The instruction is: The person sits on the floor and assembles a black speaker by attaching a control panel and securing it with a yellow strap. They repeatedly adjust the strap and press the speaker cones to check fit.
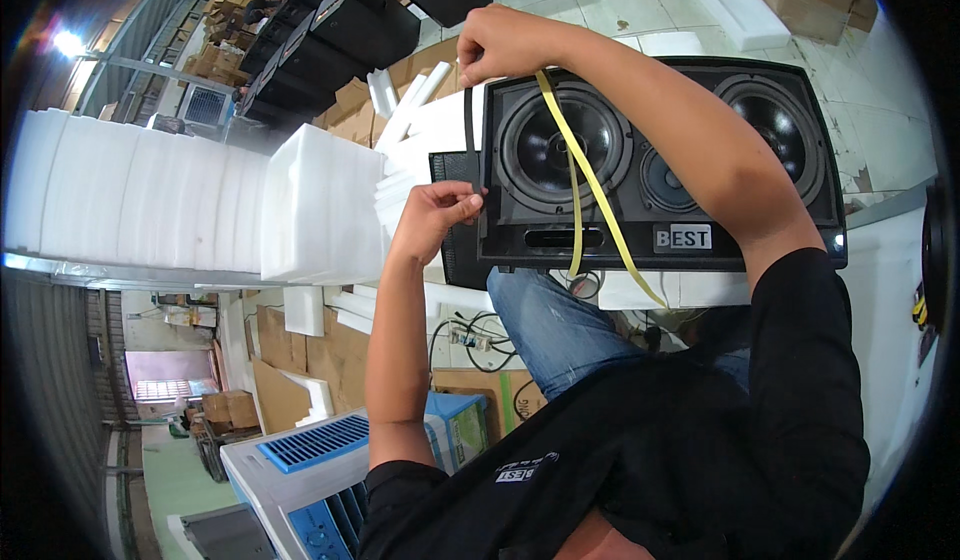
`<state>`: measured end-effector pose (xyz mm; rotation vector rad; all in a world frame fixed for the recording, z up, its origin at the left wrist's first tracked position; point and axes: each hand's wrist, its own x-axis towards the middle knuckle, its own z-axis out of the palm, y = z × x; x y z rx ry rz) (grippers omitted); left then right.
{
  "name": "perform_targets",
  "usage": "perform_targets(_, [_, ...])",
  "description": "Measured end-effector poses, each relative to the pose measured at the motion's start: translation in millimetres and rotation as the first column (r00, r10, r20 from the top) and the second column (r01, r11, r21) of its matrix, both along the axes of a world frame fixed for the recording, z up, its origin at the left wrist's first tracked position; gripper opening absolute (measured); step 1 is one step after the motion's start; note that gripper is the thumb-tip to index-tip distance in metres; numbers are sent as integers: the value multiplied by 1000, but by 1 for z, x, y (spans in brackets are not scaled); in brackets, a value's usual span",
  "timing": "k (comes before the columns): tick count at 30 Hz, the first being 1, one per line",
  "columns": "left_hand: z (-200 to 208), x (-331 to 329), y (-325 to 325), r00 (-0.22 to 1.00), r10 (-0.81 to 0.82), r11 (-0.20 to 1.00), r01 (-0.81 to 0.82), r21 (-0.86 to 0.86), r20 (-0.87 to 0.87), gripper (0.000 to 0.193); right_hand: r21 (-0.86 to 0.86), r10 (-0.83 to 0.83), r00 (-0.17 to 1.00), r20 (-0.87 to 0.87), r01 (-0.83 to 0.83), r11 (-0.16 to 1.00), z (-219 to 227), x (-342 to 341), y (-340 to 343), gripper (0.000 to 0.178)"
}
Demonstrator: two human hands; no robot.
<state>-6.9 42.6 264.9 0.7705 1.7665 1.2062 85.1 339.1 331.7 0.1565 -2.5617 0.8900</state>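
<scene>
A black speaker cabinet (502, 246) lies in front of me with its drivers facing up: two large woofers and a smaller cone between them. My left hand (437, 218) is closed at the cabinet's left edge, thumb and fingertips pinching a narrow black strip (469, 130). Past the cabinet's far left corner, my right hand (508, 44) grips the strip's upper end with curled fingers. The strip runs taut between both hands along that edge. A yellow ribbon-like strip (601, 196) drapes loosely across the left woofer from beneath my right forearm.
A black mesh panel (459, 250) sits under the cabinet's left side. White foam blocks (325, 205) are stacked at left. More black cabinets (365, 28) stand at the far side. A blue and white air cooler (300, 460) is at lower left, near cables (475, 338) on the floor.
</scene>
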Motion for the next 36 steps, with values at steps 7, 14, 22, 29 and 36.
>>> perform_targets(7, [-8, -6, 24, 940, -160, 987, 148, -60, -301, 16, -5, -58, 997, -47, 58, 998, -16, 0, 1, 26])
perform_targets(14, [-10, -1, 27, 951, -163, 982, 133, -131, -262, 16, -26, -79, 997, -26, 78, 997, -32, 7, 6, 23])
perform_targets(22, [-1, 6, 29, 806, -298, 943, 166, -287, -512, 19, -29, -79, 996, -28, 78, 997, -44, 8, 6, 24])
perform_targets(29, [6, 14, 34, 669, -416, 903, 224, -367, -616, 26, -52, -59, 997, -48, 56, 997, -46, 13, 5, 26])
perform_targets(36, [20, 31, 37, 557, -395, 911, 138, -388, -731, 33, -38, -61, 998, -7, 61, 997, -43, 14, 3, 27])
